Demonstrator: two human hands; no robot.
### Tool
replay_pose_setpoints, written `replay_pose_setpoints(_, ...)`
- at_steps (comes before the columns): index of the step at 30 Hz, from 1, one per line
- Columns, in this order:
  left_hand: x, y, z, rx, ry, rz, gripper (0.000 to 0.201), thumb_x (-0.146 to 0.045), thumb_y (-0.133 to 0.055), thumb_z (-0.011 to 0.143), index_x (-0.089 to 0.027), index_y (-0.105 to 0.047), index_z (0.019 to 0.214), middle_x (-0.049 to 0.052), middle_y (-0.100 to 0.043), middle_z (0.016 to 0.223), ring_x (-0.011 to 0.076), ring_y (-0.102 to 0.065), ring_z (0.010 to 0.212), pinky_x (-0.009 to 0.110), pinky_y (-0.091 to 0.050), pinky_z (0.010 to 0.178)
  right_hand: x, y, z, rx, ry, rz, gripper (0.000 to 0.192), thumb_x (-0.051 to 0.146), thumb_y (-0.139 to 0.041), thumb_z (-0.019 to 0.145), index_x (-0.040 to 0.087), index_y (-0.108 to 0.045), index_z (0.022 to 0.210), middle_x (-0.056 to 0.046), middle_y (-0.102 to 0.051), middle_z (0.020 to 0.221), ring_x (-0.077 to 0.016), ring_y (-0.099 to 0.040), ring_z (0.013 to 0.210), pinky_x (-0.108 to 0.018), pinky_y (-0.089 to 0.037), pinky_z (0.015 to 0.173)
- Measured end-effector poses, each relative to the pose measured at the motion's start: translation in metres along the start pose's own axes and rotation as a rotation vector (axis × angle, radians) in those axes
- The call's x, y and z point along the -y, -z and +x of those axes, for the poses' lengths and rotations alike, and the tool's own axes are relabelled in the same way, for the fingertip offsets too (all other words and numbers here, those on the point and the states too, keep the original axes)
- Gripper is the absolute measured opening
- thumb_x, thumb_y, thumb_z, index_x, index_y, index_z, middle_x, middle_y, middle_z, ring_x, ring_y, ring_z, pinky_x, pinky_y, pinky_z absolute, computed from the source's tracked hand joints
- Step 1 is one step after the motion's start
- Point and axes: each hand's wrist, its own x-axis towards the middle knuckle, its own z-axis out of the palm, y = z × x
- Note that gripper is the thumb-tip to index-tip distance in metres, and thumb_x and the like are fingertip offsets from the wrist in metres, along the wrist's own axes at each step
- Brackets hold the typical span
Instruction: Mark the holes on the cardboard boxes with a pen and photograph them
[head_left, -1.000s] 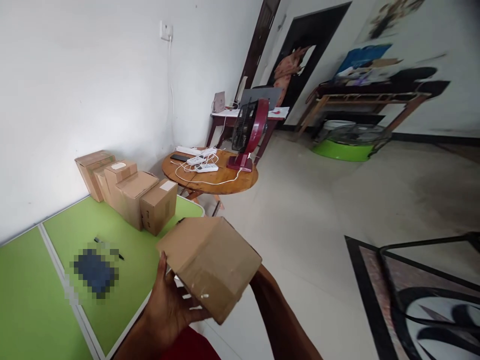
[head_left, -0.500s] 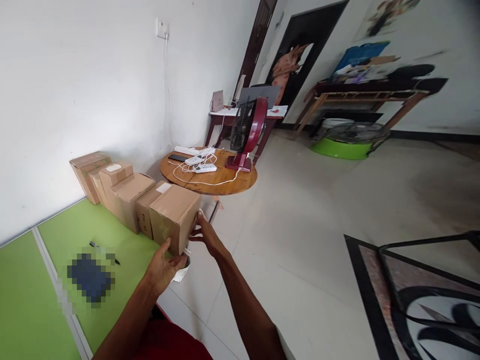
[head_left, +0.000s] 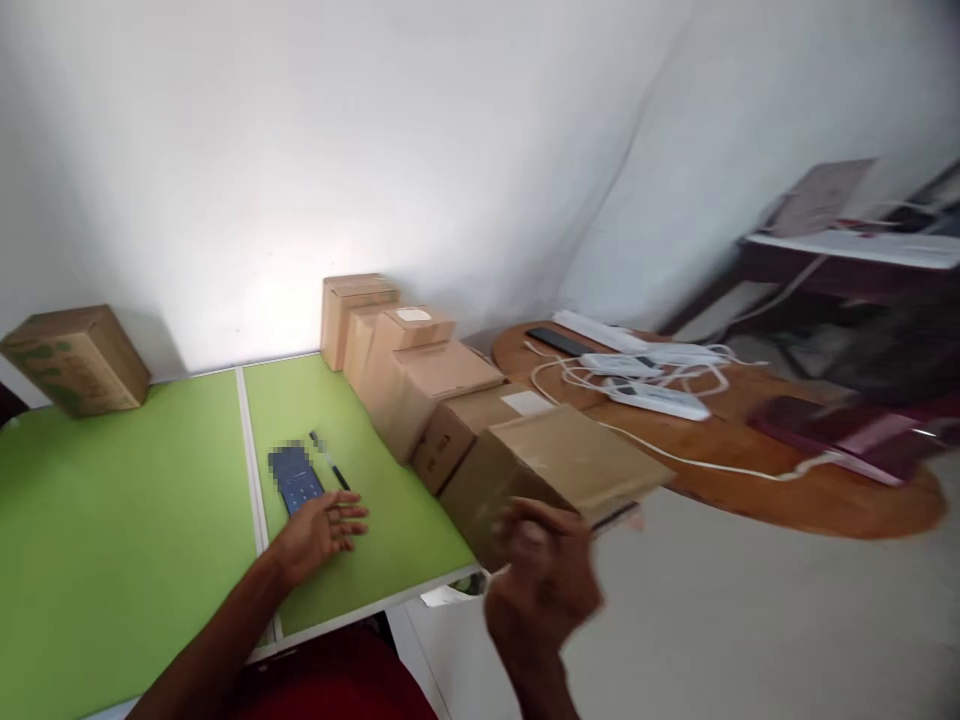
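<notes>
My left hand [head_left: 326,532] is above the green table [head_left: 180,500], palm partly up, fingers apart and holding nothing. Just beyond its fingers lie a dark blue smartphone [head_left: 296,478], partly blurred out, and a black pen [head_left: 330,462]. My right hand [head_left: 541,570] is raised in front of the nearest cardboard box [head_left: 581,455], its fingers curled in and smeared by motion; I see nothing in them. Whether it touches the box cannot be told. Behind that box, a row of several cardboard boxes [head_left: 450,370] runs along the table's right side to the wall.
Another cardboard box [head_left: 82,360] stands at the back left against the wall. On the right, a round wooden table [head_left: 750,500] holds white power strips [head_left: 656,398], their cables and a dark red fan base [head_left: 840,435]. A white-topped table [head_left: 862,248] is farther back.
Both hands have let go of the nearest box. My left hand has moved left over the table; my right has drawn back, fingers curling. The view has swung left, bringing the back-left box in.
</notes>
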Motion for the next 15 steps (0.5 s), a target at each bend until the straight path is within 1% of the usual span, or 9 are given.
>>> replay_pose_setpoints(1,-0.018,0.018,-0.004,-0.045,-0.08,-0.002,0.024,-0.035,-0.079,0.099,-0.011,-0.078,0.105,0.019,-0.081,0.114,0.022,-0.076,0.085,0.031,-0.053,0.073,0.017,-0.022,-0.008,0.137,0.035,0.085,0.033,0.05,-0.055,0.113,0.023,-0.071,0.106,-0.007,-0.07,0.094,-0.0226,-0.067,0.078,-0.035,-0.054,0.071)
replay_pose_setpoints(3,-0.056,0.057,-0.014,-0.152,-0.241,-0.003,0.024,-0.037,-0.079,0.097,-0.014,-0.078,0.102,0.017,-0.081,0.115,0.0201,-0.073,0.085,0.03,-0.052,0.07,0.048,-0.07,-0.025,0.443,0.03,0.26,0.032,0.045,-0.053,0.115,0.023,-0.072,0.102,-0.005,-0.072,0.086,-0.0204,-0.066,0.07,-0.033,-0.053,0.065)
replay_pose_setpoints(5,-0.093,0.096,-0.022,-0.29,-0.391,-0.001,0.023,-0.037,-0.076,0.098,-0.014,-0.076,0.101,0.015,-0.08,0.115,0.0202,-0.072,0.086,0.03,-0.051,0.07,0.072,-0.112,-0.041,0.728,0.007,0.383,0.035,0.045,-0.05,0.116,0.025,-0.074,0.1,-0.006,-0.073,0.085,-0.0218,-0.067,0.071,-0.034,-0.054,0.065)
replay_pose_setpoints(7,-0.128,0.137,-0.028,-0.48,-0.542,-0.003,0.022,-0.037,-0.073,0.097,-0.016,-0.073,0.102,0.012,-0.078,0.114,0.02,-0.072,0.09,0.03,-0.052,0.074,0.089,-0.145,-0.056,0.939,-0.007,0.466,0.036,0.045,-0.049,0.115,0.026,-0.074,0.098,-0.007,-0.074,0.086,-0.0236,-0.069,0.075,-0.036,-0.056,0.069)
replay_pose_setpoints(10,-0.177,0.197,-0.033,-0.792,-0.728,0.009,0.023,-0.04,-0.071,0.096,-0.019,-0.064,0.106,0.008,-0.073,0.115,0.0196,-0.07,0.098,0.03,-0.052,0.081,0.103,-0.178,-0.077,1.142,0.008,0.537,0.033,0.043,-0.049,0.115,0.026,-0.072,0.097,-0.007,-0.075,0.09,-0.023,-0.07,0.077,-0.036,-0.056,0.071)
replay_pose_setpoints(12,-0.208,0.234,-0.034,-0.977,-0.801,0.043,0.023,-0.04,-0.065,0.099,-0.021,-0.057,0.109,0.008,-0.068,0.122,0.0222,-0.068,0.112,0.033,-0.053,0.088,0.108,-0.195,-0.09,1.231,0.019,0.545,0.029,0.039,-0.052,0.114,0.026,-0.072,0.097,-0.006,-0.075,0.092,-0.0219,-0.07,0.08,-0.034,-0.055,0.072)
replay_pose_setpoints(14,-0.238,0.268,-0.033,-1.121,-0.85,0.113,0.024,-0.042,-0.059,0.104,-0.021,-0.052,0.114,0.008,-0.063,0.13,0.0272,-0.062,0.13,0.039,-0.053,0.098,0.11,-0.213,-0.103,1.282,-0.003,0.551,0.026,0.037,-0.055,0.112,0.026,-0.071,0.096,-0.005,-0.076,0.091,-0.0213,-0.071,0.081,-0.033,-0.055,0.074)
replay_pose_setpoints(15,-0.253,0.284,-0.033,-1.171,-0.872,0.17,0.026,-0.045,-0.054,0.107,-0.021,-0.05,0.117,0.008,-0.061,0.134,0.0305,-0.056,0.139,0.043,-0.052,0.104,0.112,-0.223,-0.109,1.301,-0.031,0.56,0.025,0.037,-0.057,0.111,0.025,-0.071,0.095,-0.004,-0.076,0.091,-0.0213,-0.071,0.082,-0.033,-0.055,0.074)
